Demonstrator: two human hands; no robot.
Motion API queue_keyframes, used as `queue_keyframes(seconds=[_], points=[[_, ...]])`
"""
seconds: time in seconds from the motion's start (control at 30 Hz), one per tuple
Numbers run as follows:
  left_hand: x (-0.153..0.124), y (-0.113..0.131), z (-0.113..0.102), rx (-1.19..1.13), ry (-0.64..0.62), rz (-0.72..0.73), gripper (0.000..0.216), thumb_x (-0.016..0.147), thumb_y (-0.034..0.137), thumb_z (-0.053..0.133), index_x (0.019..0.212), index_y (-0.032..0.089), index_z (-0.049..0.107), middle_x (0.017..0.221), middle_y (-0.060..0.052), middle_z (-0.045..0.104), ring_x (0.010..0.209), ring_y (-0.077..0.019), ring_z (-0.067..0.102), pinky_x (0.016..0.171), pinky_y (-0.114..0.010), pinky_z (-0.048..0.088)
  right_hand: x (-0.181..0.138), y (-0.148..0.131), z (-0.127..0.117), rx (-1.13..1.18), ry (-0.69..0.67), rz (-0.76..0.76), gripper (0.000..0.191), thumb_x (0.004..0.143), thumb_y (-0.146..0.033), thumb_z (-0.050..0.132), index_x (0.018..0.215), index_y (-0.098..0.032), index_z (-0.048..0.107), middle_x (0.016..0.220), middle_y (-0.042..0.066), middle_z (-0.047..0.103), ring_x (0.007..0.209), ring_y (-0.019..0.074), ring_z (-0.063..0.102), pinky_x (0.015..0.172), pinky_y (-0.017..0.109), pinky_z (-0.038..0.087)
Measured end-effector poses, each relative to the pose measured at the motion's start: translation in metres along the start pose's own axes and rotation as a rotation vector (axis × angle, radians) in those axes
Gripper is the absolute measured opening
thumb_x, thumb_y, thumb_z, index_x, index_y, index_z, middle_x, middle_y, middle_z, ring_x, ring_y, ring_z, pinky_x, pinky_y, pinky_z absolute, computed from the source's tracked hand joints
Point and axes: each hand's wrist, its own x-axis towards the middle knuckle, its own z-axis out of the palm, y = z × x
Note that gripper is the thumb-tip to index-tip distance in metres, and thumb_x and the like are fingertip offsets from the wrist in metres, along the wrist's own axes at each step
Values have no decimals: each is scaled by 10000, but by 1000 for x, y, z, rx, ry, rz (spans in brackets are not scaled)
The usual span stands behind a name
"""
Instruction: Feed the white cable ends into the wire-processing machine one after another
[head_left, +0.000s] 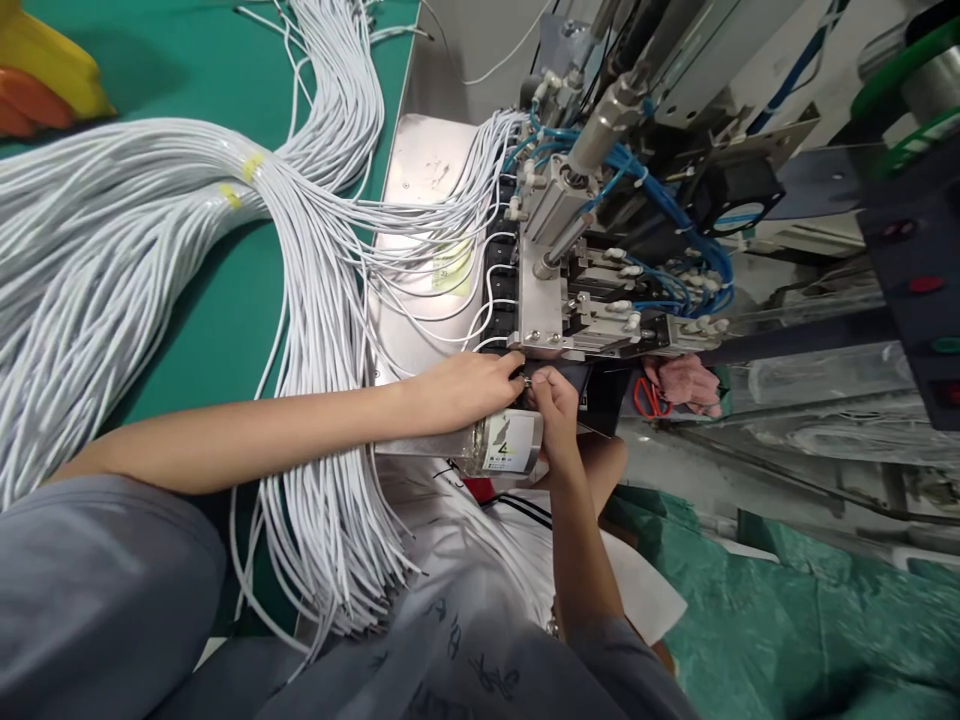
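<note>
My left hand [480, 388] reaches across the metal plate to the front end of the machine's black wire holder [504, 318]. Its fingers are bent and closed, and whatever they grip is hidden. Right beside it, my right hand [555, 392] pinches a small metal piece [527, 381] between thumb and fingers. White cables [442, 212] run from a large bundle into the holder's slots. Just below the hands lies a see-through jar [510, 443] with a white label.
Thick white cable bundles [187, 165], tied with yellow tape, cover much of the green table [225, 290]. The machine's cylinders [559, 205] and blue air hoses [667, 215] stand ahead. Red-handled scissors [651, 398] and a pink cloth [686, 383] lie at the right.
</note>
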Motion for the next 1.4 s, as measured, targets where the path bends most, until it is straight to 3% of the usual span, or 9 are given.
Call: queue_keyframes(seconds=[0.23,0.4,0.6,0.67,0.77,0.9,1.0,1.13,1.4], points=[[-7,4,-17,113,9,-123,220,804,12,526,686,125,673,691,-122,645,767,-255,651,585,-329,455,3,9,5,-23,57,-3,480,805,-655,549,643,-227,403,523,-78,274,462,85,263,432,228,239],[-12,3,-20,83,-21,-140,253,806,0,480,721,118,686,720,-111,653,607,-218,643,478,-294,408,4,3,0,-33,137,-30,442,809,-586,572,621,-227,396,501,-92,240,420,73,213,383,222,190],[-14,3,-20,90,-22,-177,270,794,-12,451,756,97,696,762,-144,686,677,-240,689,505,-289,438,-30,-22,8,-80,468,-239,322,937,-417,418,685,-229,347,575,-74,264,484,90,259,446,230,231],[-13,3,-20,102,-14,-235,298,794,-31,423,811,74,702,780,-174,697,725,-263,700,526,-299,448,-44,-26,15,-126,472,-297,309,935,-405,423,689,-221,386,586,-59,325,514,99,318,488,241,277],[-12,-4,-23,86,-9,-278,297,801,-17,422,867,61,702,802,-192,703,787,-282,703,578,-310,462,-54,-28,25,-220,360,-324,297,890,-403,504,672,-204,472,568,-47,394,509,104,372,501,252,300],[-7,-45,-34,29,85,-403,288,881,144,413,910,87,694,905,-186,690,879,-296,673,696,-359,478,-50,-30,30,-311,290,-341,270,873,-350,529,655,-194,498,525,-62,369,465,95,341,476,247,265],[-2,-95,-41,22,174,-579,418,919,333,426,1224,92,578,1247,-216,572,1144,-336,545,896,-417,442,-46,-34,30,-332,311,-372,280,882,-345,507,647,-196,479,525,-66,342,460,94,316,466,246,243],[13,-153,-41,-35,45,-635,860,736,560,662,1397,72,408,1419,-258,415,1284,-389,387,1051,-466,332,-45,-36,31,-349,347,-404,298,887,-364,493,642,-195,473,513,-68,341,444,95,317,451,243,245],[60,-202,-29,-167,79,-639,784,829,575,508,1400,52,383,1448,-253,382,1338,-363,326,1120,-456,229,-46,-36,33,-397,405,-429,303,874,-369,492,623,-200,472,490,-56,381,422,106,348,426,236,262]])
